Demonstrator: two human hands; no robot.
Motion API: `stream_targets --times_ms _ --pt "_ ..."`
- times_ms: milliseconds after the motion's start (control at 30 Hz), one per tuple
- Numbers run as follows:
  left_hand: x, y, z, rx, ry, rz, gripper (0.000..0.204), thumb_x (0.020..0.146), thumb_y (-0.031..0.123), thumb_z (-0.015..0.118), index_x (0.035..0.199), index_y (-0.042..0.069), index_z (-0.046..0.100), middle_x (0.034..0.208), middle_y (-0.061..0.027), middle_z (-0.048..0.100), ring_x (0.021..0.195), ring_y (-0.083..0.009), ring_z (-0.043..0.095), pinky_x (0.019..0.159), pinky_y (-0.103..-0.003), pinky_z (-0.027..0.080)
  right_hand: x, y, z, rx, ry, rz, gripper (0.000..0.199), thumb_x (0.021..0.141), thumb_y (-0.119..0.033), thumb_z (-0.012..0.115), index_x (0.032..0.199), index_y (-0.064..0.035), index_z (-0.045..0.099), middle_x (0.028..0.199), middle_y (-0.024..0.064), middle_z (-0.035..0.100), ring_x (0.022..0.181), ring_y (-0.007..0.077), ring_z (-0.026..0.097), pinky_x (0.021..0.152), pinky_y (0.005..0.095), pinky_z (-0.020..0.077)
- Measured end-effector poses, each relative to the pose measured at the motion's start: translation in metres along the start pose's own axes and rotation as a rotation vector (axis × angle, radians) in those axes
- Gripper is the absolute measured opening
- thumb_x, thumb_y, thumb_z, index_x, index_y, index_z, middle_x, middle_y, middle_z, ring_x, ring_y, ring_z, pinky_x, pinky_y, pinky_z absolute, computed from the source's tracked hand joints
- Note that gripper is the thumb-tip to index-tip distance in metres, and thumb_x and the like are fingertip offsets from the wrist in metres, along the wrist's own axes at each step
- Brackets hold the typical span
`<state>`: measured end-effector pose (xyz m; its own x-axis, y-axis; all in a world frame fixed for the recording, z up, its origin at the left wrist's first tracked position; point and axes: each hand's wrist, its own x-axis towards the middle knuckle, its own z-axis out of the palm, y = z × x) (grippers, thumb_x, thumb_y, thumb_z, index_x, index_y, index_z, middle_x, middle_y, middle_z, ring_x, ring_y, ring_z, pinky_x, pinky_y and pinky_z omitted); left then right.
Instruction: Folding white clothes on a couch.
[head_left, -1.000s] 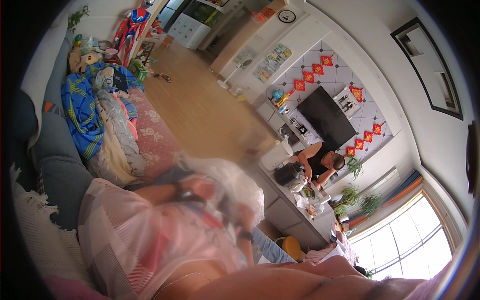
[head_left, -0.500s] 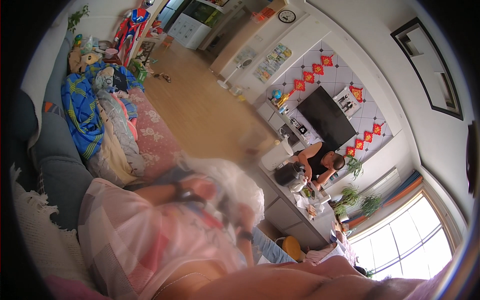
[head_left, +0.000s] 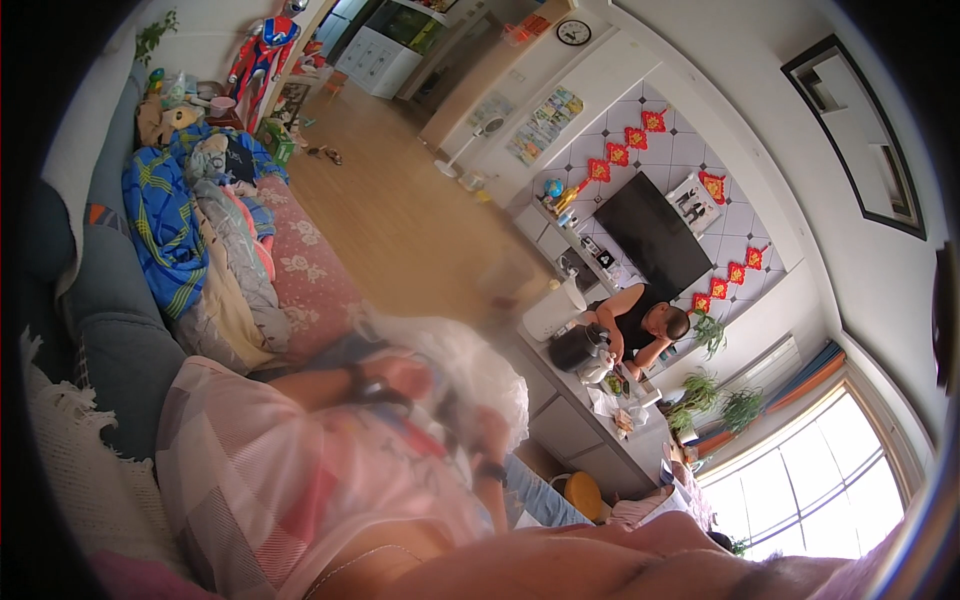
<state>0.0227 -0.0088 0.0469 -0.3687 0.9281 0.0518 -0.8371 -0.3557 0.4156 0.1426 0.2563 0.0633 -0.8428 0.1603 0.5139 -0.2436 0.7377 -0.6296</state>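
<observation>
A sofa (head_left: 110, 330) heaped with clothes (head_left: 200, 250) is seen at left. A blurred white plastic bag (head_left: 455, 365) is gripped at chest height by the left hand (head_left: 400, 375) and right hand (head_left: 490, 430); finger positions cannot be told.

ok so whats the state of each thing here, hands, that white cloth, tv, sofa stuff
left hand: gripping the white cloth, blurred
right hand: on the white cloth, grip unclear
white cloth: bunched up, held between both hands
television: screen dark
clothes pile: heaped unfolded on the sofa
wall clock: hanging, hands too small to read
window: bright daylight outside
</observation>
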Motion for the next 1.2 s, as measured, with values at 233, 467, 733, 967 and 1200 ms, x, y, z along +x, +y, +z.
stream_targets --times_ms 233,467,733,967,1200 --pt "0.000 -0.003 -0.005 0.055 -0.004 0.006 0.032 0.087 0.026 0.042 0.108 0.002 0.047 0.104 -0.0105 0.054 0.096 -0.0212 0.052 0.085 -0.035 0.042 -0.004 -0.009 -0.001 0.232 0.003 0.169 0.020 0.075 -0.007 0.048 0.087 -0.0038 0.063 0.077 0.0040 0.061 0.072 0.0106 0.055 0.066 0.0208 0.0418" --pt "0.003 -0.002 -0.045 0.460 -0.119 0.176 0.038 0.087 0.028 0.043 0.113 0.001 0.043 0.109 -0.0105 0.051 0.102 -0.0190 0.049 0.088 -0.033 0.040 -0.003 -0.014 0.008 0.295 -0.016 0.225 0.020 0.075 -0.007 0.048 0.087 -0.0034 0.063 0.077 0.0042 0.061 0.071 0.0107 0.055 0.066 0.0212 0.0418" --pt "0.010 0.001 -0.011 0.119 -0.062 -0.003 0.036 0.087 0.029 0.043 0.110 0.002 0.046 0.106 -0.0100 0.053 0.098 -0.0190 0.051 0.085 -0.033 0.041 0.001 -0.003 -0.003 0.280 0.016 0.262 0.020 0.074 -0.008 0.048 0.087 -0.0031 0.063 0.080 0.0053 0.062 0.072 0.0114 0.055 0.067 0.0216 0.0423" --pt "0.001 0.000 -0.004 0.076 0.024 -0.002 0.032 0.088 0.026 0.040 0.106 0.002 0.049 0.100 -0.0105 0.056 0.093 -0.0212 0.054 0.083 -0.035 0.043 -0.002 0.003 0.002 0.291 0.001 0.242 0.021 0.074 -0.008 0.048 0.087 -0.0027 0.063 0.081 0.0057 0.062 0.073 0.0117 0.055 0.067 0.0217 0.0423" --pt "0.000 0.000 -0.005 0.029 0.038 0.010 0.029 0.089 0.020 0.036 0.104 0.000 0.049 0.098 -0.0122 0.057 0.094 -0.0242 0.054 0.085 -0.039 0.041 -0.001 0.005 0.003 -0.037 -0.016 -0.016 0.022 0.073 -0.008 0.048 0.087 -0.0032 0.063 0.079 0.0053 0.061 0.072 0.0115 0.055 0.067 0.0217 0.0421"
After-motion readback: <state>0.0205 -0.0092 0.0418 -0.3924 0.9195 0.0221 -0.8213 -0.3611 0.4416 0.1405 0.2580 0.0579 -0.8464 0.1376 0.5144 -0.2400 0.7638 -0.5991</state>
